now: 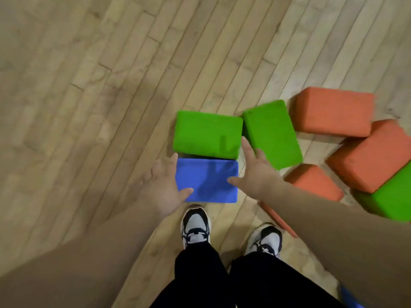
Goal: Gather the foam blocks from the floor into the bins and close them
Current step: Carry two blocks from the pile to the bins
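Note:
A blue foam block lies on the wooden floor just in front of my shoes. My left hand is at its left end, fingers spread and thumb over its top. My right hand is at its right end, fingers straight, thumb reaching over the block. Whether either hand touches it is unclear. A green block lies directly behind the blue one, and a second green block lies tilted to its right, partly under my right hand. No bin is in view.
Three orange blocks and another green block are scattered on the right. A thin orange piece lies by my right shoe. A blue object shows at the bottom right. Bare floor extends left and behind.

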The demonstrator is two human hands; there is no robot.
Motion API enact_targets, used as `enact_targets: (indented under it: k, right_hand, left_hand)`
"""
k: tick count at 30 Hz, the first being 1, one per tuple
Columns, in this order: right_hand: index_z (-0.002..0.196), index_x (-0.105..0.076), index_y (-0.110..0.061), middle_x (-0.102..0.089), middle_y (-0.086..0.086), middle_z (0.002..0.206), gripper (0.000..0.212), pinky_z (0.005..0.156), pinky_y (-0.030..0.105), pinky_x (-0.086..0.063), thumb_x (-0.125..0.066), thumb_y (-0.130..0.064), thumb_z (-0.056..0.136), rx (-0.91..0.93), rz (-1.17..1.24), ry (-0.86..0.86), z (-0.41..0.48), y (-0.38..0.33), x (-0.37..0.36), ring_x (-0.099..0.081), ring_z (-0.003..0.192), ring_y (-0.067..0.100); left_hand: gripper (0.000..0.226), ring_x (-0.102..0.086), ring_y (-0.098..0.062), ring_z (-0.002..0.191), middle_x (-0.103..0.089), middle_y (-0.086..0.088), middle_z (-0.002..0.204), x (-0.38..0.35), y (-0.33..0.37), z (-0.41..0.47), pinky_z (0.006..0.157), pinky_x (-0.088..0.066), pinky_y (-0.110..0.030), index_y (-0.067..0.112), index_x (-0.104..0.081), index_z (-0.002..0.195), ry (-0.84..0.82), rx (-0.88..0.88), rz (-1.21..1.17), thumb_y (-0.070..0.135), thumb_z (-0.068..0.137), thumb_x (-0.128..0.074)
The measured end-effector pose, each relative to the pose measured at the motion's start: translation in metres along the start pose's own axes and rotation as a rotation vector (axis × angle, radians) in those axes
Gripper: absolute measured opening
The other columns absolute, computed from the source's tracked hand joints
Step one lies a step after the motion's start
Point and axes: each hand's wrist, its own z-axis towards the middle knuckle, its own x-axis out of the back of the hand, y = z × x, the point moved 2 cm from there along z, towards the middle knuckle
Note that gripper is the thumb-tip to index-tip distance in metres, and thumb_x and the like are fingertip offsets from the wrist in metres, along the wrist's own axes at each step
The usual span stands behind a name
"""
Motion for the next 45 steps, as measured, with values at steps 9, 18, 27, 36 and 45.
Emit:
enact_targets:
  k: [9, 18, 27, 36, 45]
  right_hand:
    - [0.162, 0.009, -0.035, -0.04, 0.01, 0.156, 0.131, 0.115, 0.033, -0.035, -0.086, -0.055, 0.075, -0.025, 0.355, 0.221, 0.145, 0.011, -0.054, -0.046, 0.14, 0.027]
    - [0.162, 0.014, -0.033, -0.041, -0.001, 0.159, 0.147, 0.103, 0.016, -0.028, -0.096, -0.044, 0.065, -0.057, 0.461, 0.26, 0.156, 0.014, -0.046, -0.044, 0.141, 0.018]
    - [0.161, -0.003, -0.047, -0.046, 0.007, 0.14, 0.14, 0.11, 0.034, -0.046, -0.093, -0.057, 0.055, -0.017, 0.485, 0.359, 0.112, 0.002, -0.013, -0.056, 0.105, 0.019]
    - [0.162, 0.003, -0.044, -0.043, 0.02, 0.138, 0.118, 0.119, 0.044, -0.03, -0.082, -0.042, 0.081, -0.185, 0.37, 0.377, -0.114, 0.033, 0.063, -0.038, 0.136, 0.035]
    - [0.161, 0.001, -0.045, -0.039, 0.022, 0.135, 0.109, 0.106, 0.048, -0.04, -0.077, -0.041, 0.085, -0.473, 0.418, 0.56, -0.41, 0.016, 0.153, -0.048, 0.123, 0.045]
  left_hand:
    - [0.124, -0.054, -0.016, 0.132, -0.053, 0.004, 0.148, -0.141, -0.048, 0.085, 0.109, -0.048, -0.044, 0.032, -0.022, 0.159, 0.056, 0.183, -0.719, 0.043, 0.059, -0.094]
    - [0.104, -0.061, 0.005, 0.108, -0.061, 0.004, 0.129, -0.14, -0.014, 0.082, 0.09, -0.051, -0.014, 0.051, -0.025, 0.157, -0.073, 0.087, -0.914, 0.026, 0.076, -0.085]
    - [0.097, -0.055, -0.007, 0.131, -0.054, 0.025, 0.144, -0.116, 0.003, 0.037, 0.112, -0.046, -0.042, 0.083, -0.013, 0.137, -0.124, 0.09, -0.972, 0.059, 0.064, -0.073]
    - [0.085, -0.048, 0.001, 0.093, -0.031, 0.007, 0.133, 0.029, 0.039, -0.128, 0.088, -0.038, -0.024, 0.062, -0.012, 0.154, -0.055, 0.114, -0.53, 0.042, 0.092, -0.068]
    - [0.084, -0.051, -0.017, 0.09, -0.026, 0.004, 0.121, 0.186, 0.146, -0.302, 0.077, -0.044, -0.029, 0.061, -0.006, 0.155, -0.089, -0.275, -0.158, 0.045, 0.094, -0.062]
